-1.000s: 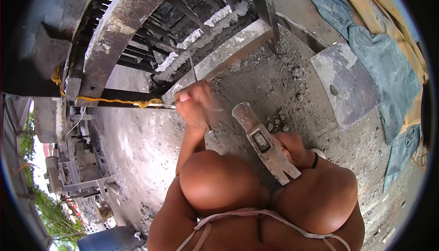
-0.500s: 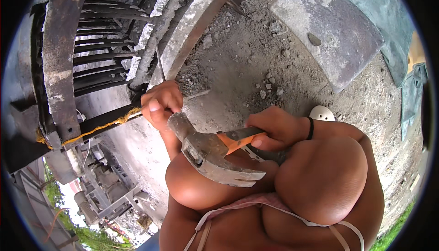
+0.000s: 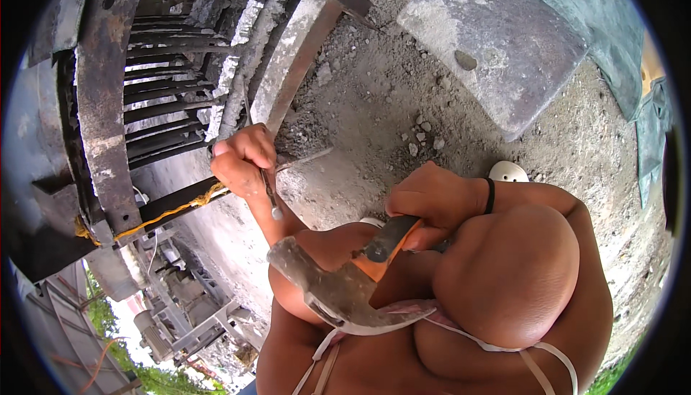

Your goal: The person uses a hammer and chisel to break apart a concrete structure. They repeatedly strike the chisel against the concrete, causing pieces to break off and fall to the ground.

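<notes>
My left hand (image 3: 246, 161) is wrapped round a thin metal rod like a chisel (image 3: 276, 212). Its blunt grey end sticks out below my fist, while the far end reaches up to a white-crusted edge of the metal frame (image 3: 104, 107). In my closed right hand (image 3: 434, 201) is a claw hammer (image 3: 338, 296) with an orange and black handle. The steel head hangs close to my body, apart from the rod, its flat face towards my left forearm and the claw pointing right.
Dark parallel bars (image 3: 169, 82) fill the frame on the left, with a yellow rope (image 3: 169, 211) along a lower beam. A flat metal plate with a hole (image 3: 497, 42) lies on the gritty ground (image 3: 367, 107), near small stones (image 3: 423, 134). Green-grey tarp (image 3: 590, 6) hangs at far right.
The hammer head has swung down and back, away from the rod's end, which now shows below my left fist. My left hand has shifted slightly left, and the whole view has moved a little.
</notes>
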`<action>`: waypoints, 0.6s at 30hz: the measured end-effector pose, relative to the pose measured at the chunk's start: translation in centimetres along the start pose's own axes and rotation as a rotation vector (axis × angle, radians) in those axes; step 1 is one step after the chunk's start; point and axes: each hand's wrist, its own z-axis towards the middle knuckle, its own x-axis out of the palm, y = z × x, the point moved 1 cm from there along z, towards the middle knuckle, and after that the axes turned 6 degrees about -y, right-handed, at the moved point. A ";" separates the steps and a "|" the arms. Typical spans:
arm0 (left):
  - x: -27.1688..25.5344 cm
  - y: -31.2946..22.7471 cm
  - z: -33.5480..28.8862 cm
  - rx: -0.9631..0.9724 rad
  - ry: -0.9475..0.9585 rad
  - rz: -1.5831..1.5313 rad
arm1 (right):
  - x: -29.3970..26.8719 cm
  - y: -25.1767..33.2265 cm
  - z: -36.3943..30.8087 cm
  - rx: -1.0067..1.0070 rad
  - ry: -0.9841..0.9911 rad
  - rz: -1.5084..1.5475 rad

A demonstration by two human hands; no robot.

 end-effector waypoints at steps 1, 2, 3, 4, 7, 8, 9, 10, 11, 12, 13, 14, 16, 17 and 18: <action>-0.2 -0.1 0.2 -0.007 -0.028 -0.014 | 0.0 0.1 0.0 -0.025 -0.010 -0.001; 0.1 -0.2 0.3 -0.029 -0.027 -0.002 | 0.0 0.1 0.0 -0.051 -0.019 -0.001; 0.5 -0.5 0.5 -0.051 -0.026 0.011 | 0.2 0.1 -0.1 0.009 -0.022 -0.020; 0.8 -0.6 0.7 -0.075 -0.024 0.028 | 0.4 0.0 -0.2 0.068 -0.026 -0.036; -0.2 -0.2 0.7 -0.050 -0.029 -0.021 | 0.2 0.1 -0.1 0.039 0.002 -0.077; -0.5 -0.4 0.7 -0.051 -0.034 -0.042 | 0.2 0.2 0.1 -0.007 0.021 -0.088; -0.5 -0.7 0.6 -0.047 -0.045 -0.003 | 0.3 0.2 0.2 -0.062 0.001 -0.099; -0.2 -0.7 0.6 -0.054 -0.036 0.009 | 0.3 0.1 0.0 -0.110 -0.022 -0.119; 0.1 -0.6 0.6 -0.061 -0.028 0.022 | 0.4 0.1 -0.1 -0.158 -0.044 -0.139; 0.4 -0.6 0.6 -0.068 -0.020 0.036 | 0.5 0.0 -0.2 -0.059 -0.043 -0.133; 0.4 -0.6 0.8 -0.076 -0.059 0.047 | 0.7 -0.1 -0.1 0.035 -0.042 -0.123; 0.2 -0.7 0.9 -0.066 -0.054 0.035 | 0.8 -0.2 0.0 0.129 -0.042 -0.114; -0.5 -0.4 0.9 -0.048 -0.045 0.013 | 0.6 -0.1 -0.2 0.044 -0.042 -0.090; -0.6 -0.4 0.8 -0.054 -0.036 -0.011 | 0.5 -0.2 -0.2 0.002 -0.041 -0.077; -0.5 -0.4 0.7 -0.062 -0.027 0.030 | 0.4 -0.1 -0.1 -0.058 -0.035 -0.089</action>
